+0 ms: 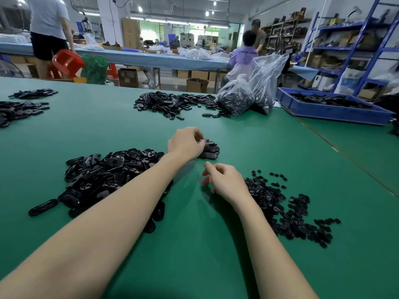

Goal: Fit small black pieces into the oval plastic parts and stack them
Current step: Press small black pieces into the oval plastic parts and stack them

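Right now the left hand (185, 143) is reaching to the small stack of oval parts (210, 150) lying on the green bench (108, 130), its fingers (199, 143) curling round the topmost oval part of that stack. Nearer the person than the stack, the right hand (224, 181) is hovering just above the bench with fingers loosely curled; whether it is holding a small piece cannot be told. Left of the stack, a big loose heap of oval parts (103, 175) is lying partly under the left forearm. Right of the stack and closer in, a spread of small black pieces (287, 208) is sitting just beside the right wrist. Beyond the stack, another heap of black parts (172, 103) is lying next to two clear plastic bags (250, 91), with a blue tray (332, 108) further right of them.
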Tool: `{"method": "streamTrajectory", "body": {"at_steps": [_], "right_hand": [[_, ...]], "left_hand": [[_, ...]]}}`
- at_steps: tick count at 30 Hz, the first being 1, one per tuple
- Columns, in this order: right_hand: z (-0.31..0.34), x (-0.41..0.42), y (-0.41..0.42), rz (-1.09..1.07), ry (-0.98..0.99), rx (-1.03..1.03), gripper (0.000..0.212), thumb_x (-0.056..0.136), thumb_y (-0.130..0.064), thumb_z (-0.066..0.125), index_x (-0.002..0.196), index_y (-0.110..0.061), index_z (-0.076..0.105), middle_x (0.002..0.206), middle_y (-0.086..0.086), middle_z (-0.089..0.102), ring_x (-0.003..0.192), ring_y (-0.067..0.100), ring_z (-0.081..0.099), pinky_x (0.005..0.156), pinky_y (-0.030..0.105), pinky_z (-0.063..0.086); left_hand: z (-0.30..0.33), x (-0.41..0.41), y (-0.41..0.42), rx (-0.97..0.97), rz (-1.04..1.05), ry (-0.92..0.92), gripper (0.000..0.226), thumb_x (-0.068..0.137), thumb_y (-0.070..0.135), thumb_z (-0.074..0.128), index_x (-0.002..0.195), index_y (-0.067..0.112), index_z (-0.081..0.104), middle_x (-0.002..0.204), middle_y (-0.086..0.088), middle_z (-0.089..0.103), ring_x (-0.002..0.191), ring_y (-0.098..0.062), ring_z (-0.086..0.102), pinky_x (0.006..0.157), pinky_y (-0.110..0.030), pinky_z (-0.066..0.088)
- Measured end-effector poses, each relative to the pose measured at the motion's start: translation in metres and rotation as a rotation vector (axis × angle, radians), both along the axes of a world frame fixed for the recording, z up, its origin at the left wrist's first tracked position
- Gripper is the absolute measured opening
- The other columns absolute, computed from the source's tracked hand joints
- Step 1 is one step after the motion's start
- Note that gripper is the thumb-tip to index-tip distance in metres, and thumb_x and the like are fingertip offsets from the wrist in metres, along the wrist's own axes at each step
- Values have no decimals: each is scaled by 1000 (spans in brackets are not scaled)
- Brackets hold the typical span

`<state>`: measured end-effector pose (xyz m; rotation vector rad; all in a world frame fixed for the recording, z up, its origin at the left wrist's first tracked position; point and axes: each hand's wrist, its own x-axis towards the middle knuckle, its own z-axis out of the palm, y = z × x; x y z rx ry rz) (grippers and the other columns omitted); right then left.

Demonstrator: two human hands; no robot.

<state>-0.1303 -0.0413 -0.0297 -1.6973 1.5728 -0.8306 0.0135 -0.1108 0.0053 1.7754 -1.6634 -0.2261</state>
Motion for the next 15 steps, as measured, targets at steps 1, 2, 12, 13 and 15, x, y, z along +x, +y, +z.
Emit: {"method": "streamTrajectory", "body": {"at_steps": [1, 2, 12, 13, 15], "right_hand": [[0, 0, 0, 2, -2, 0, 40, 99, -55, 46, 85, -25, 70, 73, -20, 74, 58, 8, 64, 89, 36, 56], [1, -1, 0, 4, -10, 3, 40, 99, -54, 47, 86, -25, 70, 73, -20, 74, 54, 7, 62, 89, 35, 56], [14, 2, 9, 72, -1, -81, 22, 97, -42, 59, 88, -25, 69, 75, -14, 76, 47, 6, 59, 65, 28, 51], [16, 2, 10, 75, 2, -88, 20, 97, -41, 59, 88, -25, 69, 75, -14, 76, 47, 5, 60, 61, 25, 48], [19, 1, 10, 84, 11, -87, 19, 97, -40, 60, 88, -26, 68, 76, -15, 76, 48, 5, 61, 57, 21, 45]], "left_hand": [[2, 3, 10, -3, -29, 44, 16, 91, 38, 64, 103, 29, 71, 103, 13, 72, 102, -12, 65, 82, -28, 48], [5, 7, 21, 0, -72, 99, 16, 91, 37, 65, 103, 28, 71, 102, 12, 73, 100, -11, 65, 82, -28, 49], [20, 49, 97, 191, -375, -17, 17, 97, 23, 58, 105, 29, 71, 102, 9, 74, 94, -7, 67, 89, -25, 51], [19, 54, 97, 194, -361, -56, 19, 97, 19, 56, 106, 27, 72, 103, 8, 74, 95, -9, 67, 92, -26, 50], [17, 62, 97, 200, -328, -136, 25, 97, 14, 53, 107, 27, 72, 106, 8, 74, 94, -10, 65, 96, -27, 49]]}}
